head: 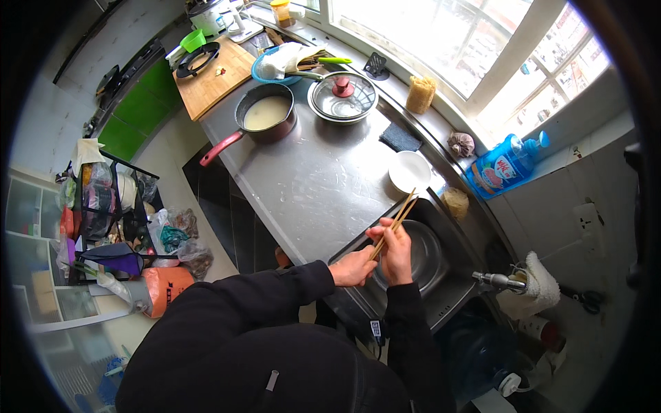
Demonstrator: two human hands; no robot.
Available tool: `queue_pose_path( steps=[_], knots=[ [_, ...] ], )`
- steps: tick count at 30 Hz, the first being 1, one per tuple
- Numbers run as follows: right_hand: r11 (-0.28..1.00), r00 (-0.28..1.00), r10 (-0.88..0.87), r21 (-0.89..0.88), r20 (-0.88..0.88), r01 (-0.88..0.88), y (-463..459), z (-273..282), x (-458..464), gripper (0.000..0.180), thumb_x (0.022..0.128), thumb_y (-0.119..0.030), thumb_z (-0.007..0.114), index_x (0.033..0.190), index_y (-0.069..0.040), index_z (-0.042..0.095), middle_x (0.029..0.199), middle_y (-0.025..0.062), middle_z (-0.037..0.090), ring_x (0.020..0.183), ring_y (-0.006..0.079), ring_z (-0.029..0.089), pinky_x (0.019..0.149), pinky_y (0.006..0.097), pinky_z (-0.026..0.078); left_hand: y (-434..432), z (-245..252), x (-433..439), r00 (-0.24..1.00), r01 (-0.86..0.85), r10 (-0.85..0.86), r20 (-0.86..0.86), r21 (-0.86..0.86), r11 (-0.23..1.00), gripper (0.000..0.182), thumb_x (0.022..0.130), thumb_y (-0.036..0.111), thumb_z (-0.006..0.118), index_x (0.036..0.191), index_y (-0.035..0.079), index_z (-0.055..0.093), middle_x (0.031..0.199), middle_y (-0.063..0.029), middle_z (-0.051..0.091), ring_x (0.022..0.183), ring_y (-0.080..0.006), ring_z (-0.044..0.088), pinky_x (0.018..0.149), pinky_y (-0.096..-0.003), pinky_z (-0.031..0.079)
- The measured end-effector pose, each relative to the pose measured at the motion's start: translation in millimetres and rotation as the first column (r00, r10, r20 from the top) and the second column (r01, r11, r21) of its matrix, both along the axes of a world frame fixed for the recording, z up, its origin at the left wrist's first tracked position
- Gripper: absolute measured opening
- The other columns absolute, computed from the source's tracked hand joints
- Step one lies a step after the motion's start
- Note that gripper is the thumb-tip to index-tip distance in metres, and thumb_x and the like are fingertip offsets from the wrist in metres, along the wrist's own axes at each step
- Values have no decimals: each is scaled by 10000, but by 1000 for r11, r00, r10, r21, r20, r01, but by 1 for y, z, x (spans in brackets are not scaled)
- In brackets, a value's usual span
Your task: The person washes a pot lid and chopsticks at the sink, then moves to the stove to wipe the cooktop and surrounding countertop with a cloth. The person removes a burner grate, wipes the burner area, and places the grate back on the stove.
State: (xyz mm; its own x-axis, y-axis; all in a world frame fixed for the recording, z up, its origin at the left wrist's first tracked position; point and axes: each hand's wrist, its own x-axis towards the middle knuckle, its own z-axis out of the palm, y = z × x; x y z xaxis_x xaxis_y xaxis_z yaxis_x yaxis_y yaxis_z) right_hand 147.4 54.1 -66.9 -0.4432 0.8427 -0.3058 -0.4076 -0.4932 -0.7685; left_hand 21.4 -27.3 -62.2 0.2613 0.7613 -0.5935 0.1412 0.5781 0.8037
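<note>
A pair of wooden chopsticks (404, 210) slants up and to the right between my hands, with the far ends pointing at a white bowl (409, 170). My left hand (352, 267) closes around their near end. Higher up the sticks, the fingers of my right hand (395, 254) wrap them. Both hands are above the sink (454, 289), where a round metal basin (428, 255) sits, partly hidden by my right hand. The white bowl rests on the steel counter (289, 180) beside the sink's far edge.
A saucepan (266, 113) of pale liquid stands with its red handle past the counter edge. Behind are a lidded pot (343, 98), a blue basket (279, 67) and a cutting board (222, 77). The faucet (498, 280) and a soap bottle (503, 165) are on the right.
</note>
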Motion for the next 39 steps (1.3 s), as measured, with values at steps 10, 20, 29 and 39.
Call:
queue_pose_path(
  steps=[10,20,29,39],
  knots=[
    [415,353,-640,694,682,-588,157,-7,-21,333,893,-15,523,1200,-117,601,1085,186,623,1035,403,591,862,486,477,-48,16,-70,987,-14,34,-158,126,992,351,1018,147,544,1318,-11,454,1072,-100,605,908,-167,636,846,-329,515],
    [327,307,-610,586,730,-742,189,-38,-10,513,802,22,633,1304,-7,537,1161,233,589,1135,424,540,981,474,445,-125,21,-214,907,-329,338,-251,78,941,357,980,188,558,1276,-7,515,1029,-77,633,867,-158,666,760,-303,528],
    [420,331,-543,591,772,-688,125,36,-46,424,880,-15,666,1293,-19,571,1186,202,592,1083,399,577,950,438,474,-258,-7,-399,750,-605,591,-297,53,795,347,995,206,590,1271,14,506,980,-56,630,802,-119,652,638,-285,527],
    [634,-70,-595,414,801,-654,98,32,-159,185,887,-90,615,998,21,712,973,252,669,910,398,651,797,468,524,-379,-22,-589,558,-779,792,-247,173,603,355,974,215,614,1227,-15,515,958,-98,653,726,-139,662,584,-302,511]
  ],
)
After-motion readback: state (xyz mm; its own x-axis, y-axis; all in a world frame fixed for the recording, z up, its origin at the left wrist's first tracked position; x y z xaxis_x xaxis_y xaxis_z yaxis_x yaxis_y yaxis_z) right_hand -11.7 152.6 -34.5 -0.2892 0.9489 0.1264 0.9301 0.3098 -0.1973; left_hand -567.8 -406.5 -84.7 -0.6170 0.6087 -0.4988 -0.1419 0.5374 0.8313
